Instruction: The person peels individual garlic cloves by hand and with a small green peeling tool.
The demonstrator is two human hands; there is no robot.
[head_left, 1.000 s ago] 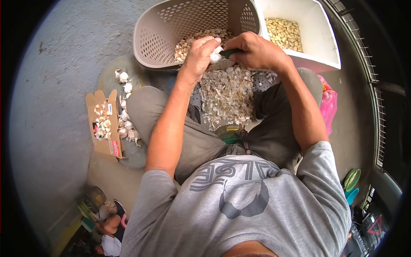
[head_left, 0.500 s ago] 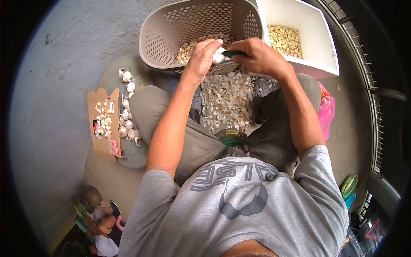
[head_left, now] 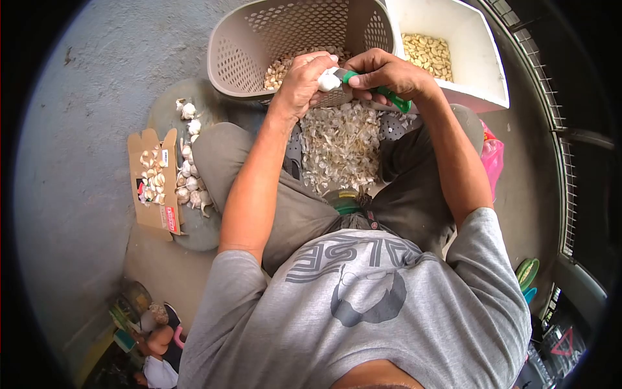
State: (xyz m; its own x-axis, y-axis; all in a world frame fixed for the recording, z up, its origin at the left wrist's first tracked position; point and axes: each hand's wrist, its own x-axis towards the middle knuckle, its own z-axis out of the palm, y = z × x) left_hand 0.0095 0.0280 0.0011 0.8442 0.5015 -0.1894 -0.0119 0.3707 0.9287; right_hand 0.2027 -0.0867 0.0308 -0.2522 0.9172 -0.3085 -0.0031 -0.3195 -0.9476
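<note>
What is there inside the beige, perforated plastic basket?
Inside the beige perforated plastic basket lie many pale garlic cloves. The bare left hand covers some, and the top layer hides whatever lies beneath.

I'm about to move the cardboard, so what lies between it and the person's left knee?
Garlic bulbs lie between the cardboard and the left knee, as the head view shows.

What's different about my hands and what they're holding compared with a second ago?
The right hand has shifted its grip on the small green-handled knife: the handle, mostly hidden in the fingers before, now slants across them, its end sticking out down and to the right. Nothing was visibly picked up or let go. The left hand still holds the white garlic bulb.
</note>
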